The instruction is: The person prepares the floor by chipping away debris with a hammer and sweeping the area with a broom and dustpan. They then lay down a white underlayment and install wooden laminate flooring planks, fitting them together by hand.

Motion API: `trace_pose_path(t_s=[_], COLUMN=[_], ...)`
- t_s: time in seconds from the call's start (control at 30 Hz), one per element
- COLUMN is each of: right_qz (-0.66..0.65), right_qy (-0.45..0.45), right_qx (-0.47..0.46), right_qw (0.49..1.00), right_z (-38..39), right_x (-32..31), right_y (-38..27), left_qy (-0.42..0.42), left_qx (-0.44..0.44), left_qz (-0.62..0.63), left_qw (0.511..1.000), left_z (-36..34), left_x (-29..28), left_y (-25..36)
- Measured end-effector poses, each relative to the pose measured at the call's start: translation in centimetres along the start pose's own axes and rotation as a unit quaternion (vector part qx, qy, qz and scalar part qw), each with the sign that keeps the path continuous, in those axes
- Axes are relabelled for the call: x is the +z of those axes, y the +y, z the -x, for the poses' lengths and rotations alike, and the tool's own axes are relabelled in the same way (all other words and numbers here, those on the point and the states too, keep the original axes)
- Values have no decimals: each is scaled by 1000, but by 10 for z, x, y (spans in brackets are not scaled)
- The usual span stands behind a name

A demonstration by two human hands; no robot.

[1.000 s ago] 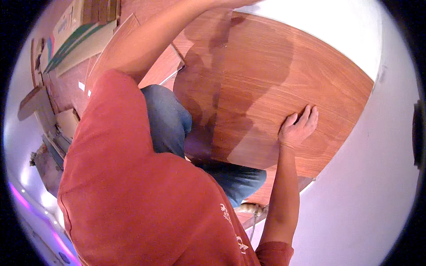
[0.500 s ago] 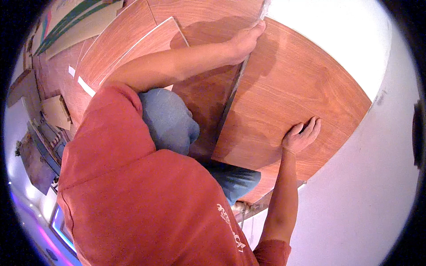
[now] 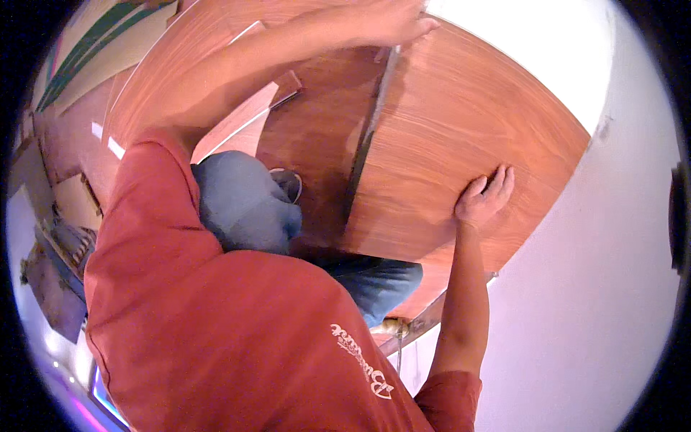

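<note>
A reddish-brown wood-grain panel lies tilted, its right edge against the white wall. My left hand is at the panel's far left corner, one digit stretched over its surface; the other fingers are partly blurred and near the picture's top edge. Flat on the right half of the panel rests my right hand, fingers spread and holding nothing. A dark gap runs along the panel's left edge, beside more wood-grain flooring.
My bent knee and a shoe are left of the panel. A loose wood-grain board piece lies under my left arm. Cardboard and dark-green-striped sheets lie at the far left. The white wall bounds the right.
My left hand has slid farther away along the panel's left edge to its far corner. My knee has shifted left, showing the shoe. My right hand stays on the panel.
</note>
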State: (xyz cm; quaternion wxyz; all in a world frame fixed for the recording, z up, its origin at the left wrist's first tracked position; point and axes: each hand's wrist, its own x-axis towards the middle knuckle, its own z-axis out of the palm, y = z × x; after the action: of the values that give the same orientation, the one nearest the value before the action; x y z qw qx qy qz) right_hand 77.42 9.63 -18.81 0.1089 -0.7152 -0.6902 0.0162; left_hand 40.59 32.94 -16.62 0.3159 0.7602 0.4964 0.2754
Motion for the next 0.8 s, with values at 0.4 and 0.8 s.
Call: trace_pose_path(t_s=[0.4, 0.8], right_qz=[-30, -32], right_qy=[4, -34], right_qx=[46, 51], right_qw=[998, 998], right_z=[-3, -7], right_x=[-4, -2], right_y=[12, 22], left_qy=[-268, -252], left_qx=[83, 23], left_qz=[-314, -105], left_qw=[907, 962], left_z=[-128, -165], left_x=[126, 159], left_y=[140, 119])
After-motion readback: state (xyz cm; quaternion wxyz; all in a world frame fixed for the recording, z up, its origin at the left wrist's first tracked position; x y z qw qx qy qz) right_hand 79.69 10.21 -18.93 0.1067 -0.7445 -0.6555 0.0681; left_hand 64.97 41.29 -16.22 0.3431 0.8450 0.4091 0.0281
